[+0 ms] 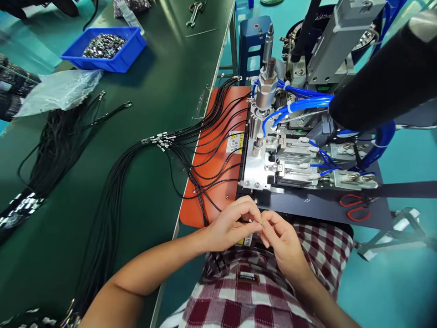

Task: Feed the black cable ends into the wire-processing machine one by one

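Note:
My left hand (235,223) and my right hand (282,237) meet fingertip to fingertip at the front edge of the machine, above my lap. Both are closed in a pinch. A thin dark length, seemingly a cable, shows in the left hand's grip; the small piece at the fingertips is hidden. Black cables (201,173) fan over the orange plate (218,155) beside my left hand, several of their ends running into the metal machine (259,159). Their bundle gathers at a cluster of silver connectors (162,140) on the green table.
On the green table (164,59) stand a blue bin (131,52) of small metal parts, a wrench (194,14) and another black cable bundle (56,150). Red-handled scissors (355,207) lie on the machine's dark base. A thick black tube (382,73) juts in from the right.

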`<state>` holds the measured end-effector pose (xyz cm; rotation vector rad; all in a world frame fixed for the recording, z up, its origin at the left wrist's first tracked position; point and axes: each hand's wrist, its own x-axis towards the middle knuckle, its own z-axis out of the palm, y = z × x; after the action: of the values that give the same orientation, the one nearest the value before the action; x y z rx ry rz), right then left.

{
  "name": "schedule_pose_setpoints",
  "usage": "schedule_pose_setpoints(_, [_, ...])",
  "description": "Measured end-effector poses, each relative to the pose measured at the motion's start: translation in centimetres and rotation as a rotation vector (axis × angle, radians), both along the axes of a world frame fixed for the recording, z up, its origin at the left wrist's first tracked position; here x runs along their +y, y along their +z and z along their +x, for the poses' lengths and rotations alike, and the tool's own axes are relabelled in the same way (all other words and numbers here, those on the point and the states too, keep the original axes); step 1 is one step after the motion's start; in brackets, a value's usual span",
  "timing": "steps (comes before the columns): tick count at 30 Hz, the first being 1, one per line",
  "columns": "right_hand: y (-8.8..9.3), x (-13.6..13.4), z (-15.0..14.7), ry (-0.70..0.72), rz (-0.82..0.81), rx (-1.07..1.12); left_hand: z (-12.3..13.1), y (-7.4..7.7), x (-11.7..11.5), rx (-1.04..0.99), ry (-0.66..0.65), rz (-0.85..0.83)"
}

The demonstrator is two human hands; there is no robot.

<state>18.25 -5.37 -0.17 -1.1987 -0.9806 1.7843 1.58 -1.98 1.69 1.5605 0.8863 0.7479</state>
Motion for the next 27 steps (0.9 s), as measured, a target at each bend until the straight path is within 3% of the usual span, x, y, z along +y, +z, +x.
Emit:
schedule_pose_setpoints(8, [-0.1, 0.0, 0.0, -0.001, 0.054, -0.110, 0.8, -0.4, -1.2, 0.042, 0.168, 0.086])
schedule_pose_setpoints(16, [-1.1, 2.8, 0.5, -0.027, 0.064, -0.244, -0.2, -0.2, -0.2, 0.351, 0.121, 0.217])
schedule_pose_setpoints(21, [-1.8, 3.8, 0.3, -0.039, 0.047, -0.270, -1.0, -1.3, 0.6, 0.441, 0.101, 0.359])
schedule_pose_setpoints(27, [-2.4, 4.1, 0.3, -0.042, 0.002, -0.295, -1.5, -2.5, 1.2, 0.636, -0.023, 0.538])
